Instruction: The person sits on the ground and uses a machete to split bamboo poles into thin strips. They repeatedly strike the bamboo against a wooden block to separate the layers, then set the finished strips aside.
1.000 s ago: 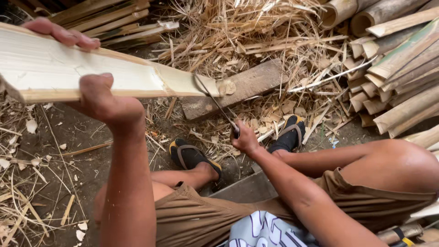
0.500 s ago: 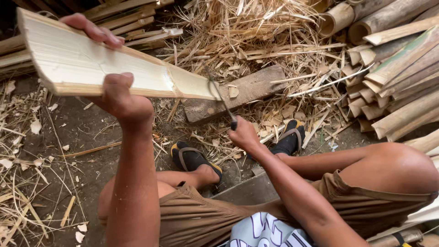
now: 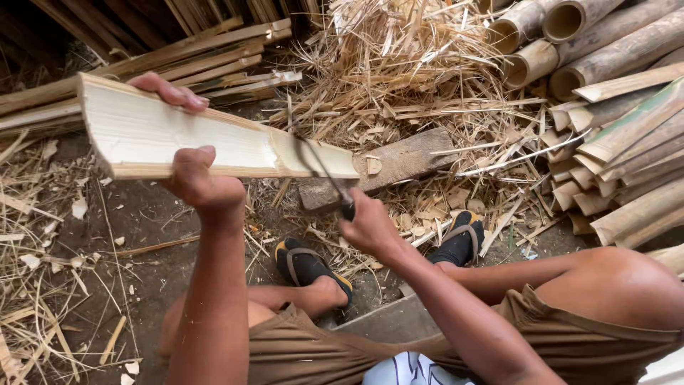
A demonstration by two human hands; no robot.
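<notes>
Bamboo poles (image 3: 584, 43) stacked beside straw pile (image 3: 399, 64).

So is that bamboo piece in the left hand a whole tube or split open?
Split open. The bamboo piece shows its pale hollow inner face, and the left hand grips its lower cut edge.

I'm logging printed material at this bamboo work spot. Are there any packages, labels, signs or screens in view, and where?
None in view: no package, label, sign or screen. Only a split bamboo piece, a curved blade, a wooden block, bamboo poles and straw litter.
</notes>
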